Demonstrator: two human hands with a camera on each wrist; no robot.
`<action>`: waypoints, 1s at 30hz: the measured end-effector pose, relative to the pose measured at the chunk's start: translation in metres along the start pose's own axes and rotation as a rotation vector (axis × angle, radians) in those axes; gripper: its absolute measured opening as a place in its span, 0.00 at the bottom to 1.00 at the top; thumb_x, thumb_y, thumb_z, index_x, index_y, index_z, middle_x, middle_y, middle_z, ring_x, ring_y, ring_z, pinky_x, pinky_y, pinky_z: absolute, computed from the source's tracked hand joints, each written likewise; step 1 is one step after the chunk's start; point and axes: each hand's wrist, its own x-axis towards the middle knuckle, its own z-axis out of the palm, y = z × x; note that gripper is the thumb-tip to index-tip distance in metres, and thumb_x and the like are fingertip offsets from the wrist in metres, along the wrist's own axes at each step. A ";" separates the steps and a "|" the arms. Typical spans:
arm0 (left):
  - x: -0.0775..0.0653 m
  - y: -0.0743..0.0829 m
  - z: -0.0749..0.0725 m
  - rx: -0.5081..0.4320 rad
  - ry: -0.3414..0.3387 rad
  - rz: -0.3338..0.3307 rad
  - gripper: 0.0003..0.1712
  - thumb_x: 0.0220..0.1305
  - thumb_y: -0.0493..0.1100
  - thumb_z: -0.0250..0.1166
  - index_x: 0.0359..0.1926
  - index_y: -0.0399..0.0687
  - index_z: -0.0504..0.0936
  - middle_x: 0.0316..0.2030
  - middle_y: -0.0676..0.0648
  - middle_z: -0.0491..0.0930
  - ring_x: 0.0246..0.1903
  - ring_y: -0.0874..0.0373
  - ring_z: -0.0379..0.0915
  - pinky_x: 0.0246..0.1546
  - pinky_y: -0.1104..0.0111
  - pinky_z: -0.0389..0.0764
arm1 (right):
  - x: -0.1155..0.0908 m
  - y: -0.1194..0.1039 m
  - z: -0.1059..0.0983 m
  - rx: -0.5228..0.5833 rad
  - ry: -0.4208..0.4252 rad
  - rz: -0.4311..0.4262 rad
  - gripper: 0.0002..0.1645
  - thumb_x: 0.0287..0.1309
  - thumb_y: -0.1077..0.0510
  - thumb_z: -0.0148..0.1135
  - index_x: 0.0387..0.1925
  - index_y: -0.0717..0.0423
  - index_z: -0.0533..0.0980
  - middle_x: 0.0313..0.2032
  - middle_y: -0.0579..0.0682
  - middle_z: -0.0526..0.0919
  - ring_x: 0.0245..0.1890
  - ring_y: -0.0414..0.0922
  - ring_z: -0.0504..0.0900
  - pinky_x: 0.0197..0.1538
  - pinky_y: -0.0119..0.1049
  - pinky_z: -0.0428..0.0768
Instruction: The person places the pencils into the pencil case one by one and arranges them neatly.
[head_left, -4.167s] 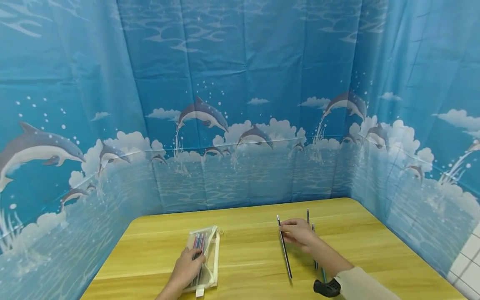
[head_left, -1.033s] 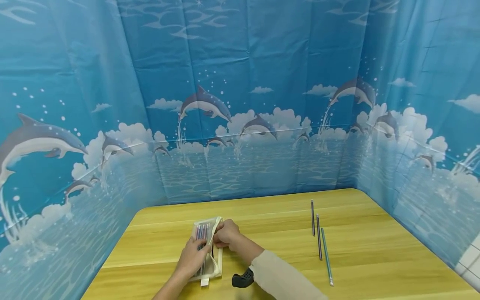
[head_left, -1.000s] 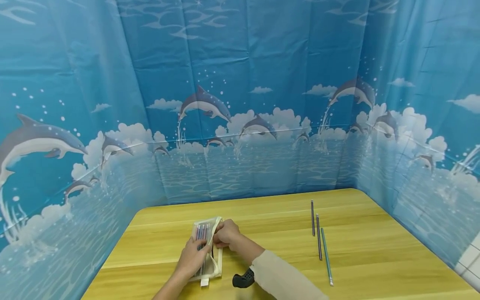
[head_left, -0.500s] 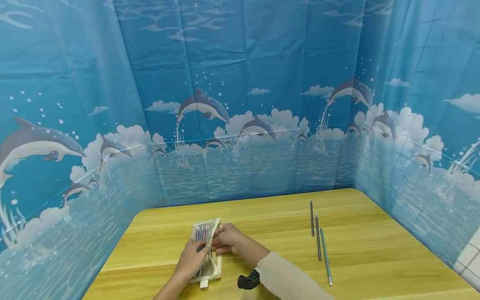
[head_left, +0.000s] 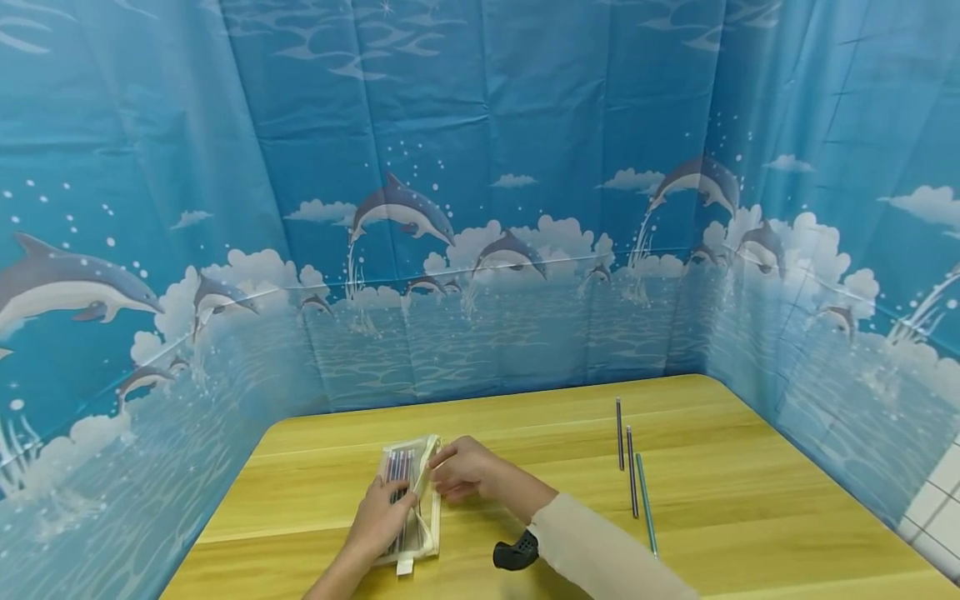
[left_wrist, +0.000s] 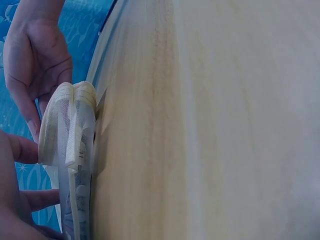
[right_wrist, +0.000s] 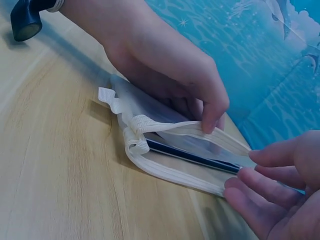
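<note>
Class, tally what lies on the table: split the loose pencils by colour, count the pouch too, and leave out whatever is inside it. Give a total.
Purple pencils: 2
Teal pencil: 1
Mesh zip pouch: 1
Total: 4

My sleeve and my mesh pouch's edging are cream. I see a dark pencil, two purple pencils, a teal pencil. My table has yellow wood grain; grey-blue dolphins and white clouds pattern the blue curtain.
</note>
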 end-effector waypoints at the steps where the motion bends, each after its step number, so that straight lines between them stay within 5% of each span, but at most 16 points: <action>1: 0.000 0.000 0.000 0.000 0.000 -0.001 0.31 0.64 0.51 0.62 0.62 0.36 0.81 0.71 0.17 0.53 0.67 0.16 0.53 0.62 0.27 0.59 | -0.001 -0.001 -0.002 -0.003 -0.002 -0.002 0.13 0.62 0.68 0.68 0.49 0.61 0.84 0.37 0.56 0.87 0.38 0.54 0.89 0.38 0.50 0.88; 16: 0.000 -0.001 0.001 0.011 0.011 0.007 0.31 0.64 0.50 0.61 0.63 0.37 0.81 0.72 0.17 0.53 0.67 0.16 0.52 0.61 0.25 0.57 | -0.025 -0.007 -0.037 -0.031 -0.048 -0.046 0.22 0.62 0.67 0.69 0.57 0.69 0.79 0.49 0.57 0.84 0.47 0.60 0.87 0.47 0.58 0.85; 30: -0.001 -0.002 -0.001 -0.006 0.008 0.011 0.31 0.64 0.50 0.61 0.64 0.37 0.80 0.72 0.17 0.52 0.68 0.16 0.50 0.62 0.25 0.56 | -0.045 0.005 -0.078 -0.153 -0.053 -0.120 0.22 0.63 0.66 0.70 0.58 0.67 0.79 0.42 0.54 0.85 0.46 0.58 0.86 0.50 0.57 0.84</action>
